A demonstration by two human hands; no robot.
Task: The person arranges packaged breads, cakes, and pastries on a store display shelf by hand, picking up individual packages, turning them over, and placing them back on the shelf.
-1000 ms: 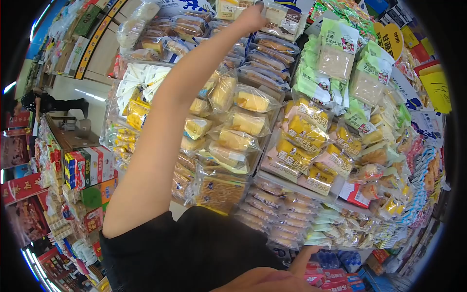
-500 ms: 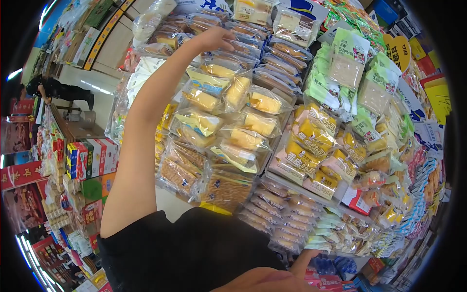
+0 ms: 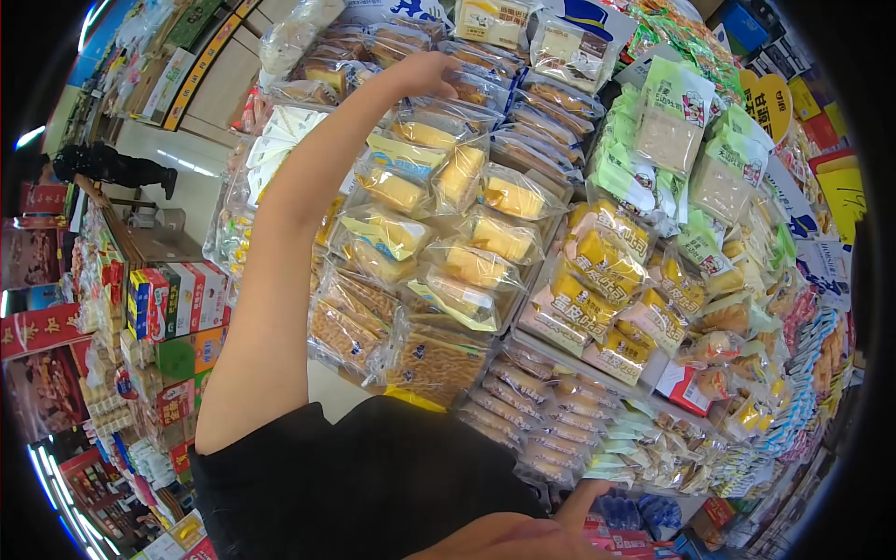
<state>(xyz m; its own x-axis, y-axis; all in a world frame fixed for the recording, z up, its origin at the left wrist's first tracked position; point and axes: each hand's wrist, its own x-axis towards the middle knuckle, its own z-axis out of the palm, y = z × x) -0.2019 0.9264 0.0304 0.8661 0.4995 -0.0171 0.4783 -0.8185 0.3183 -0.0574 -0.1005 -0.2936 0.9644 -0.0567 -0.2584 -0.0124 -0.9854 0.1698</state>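
Observation:
My left hand (image 3: 433,73) reaches over the far part of the display, its fingers bent down among the wrapped breads with blue-edged packaging (image 3: 476,91). Its fingertips are partly hidden, so what they hold, if anything, does not show. Below that hand are clear packs of yellow cakes (image 3: 457,177). My right hand (image 3: 590,488) is low in the view beside the display's near edge, close to clear packs of small round cakes (image 3: 560,439). Only its wrist and back show; the fingers are hidden.
Yellow-and-pink toast packs (image 3: 597,247) and green-and-white bread bags (image 3: 667,112) fill the display's right side. Flat packs of brown pastry (image 3: 434,359) lie near my body. Stacked cartons (image 3: 177,303) stand left, and a person in dark clothes (image 3: 117,168) is farther off.
The view has shifted very slightly, and my left hand sits a little farther right in it. Both hands otherwise stay in about the same places.

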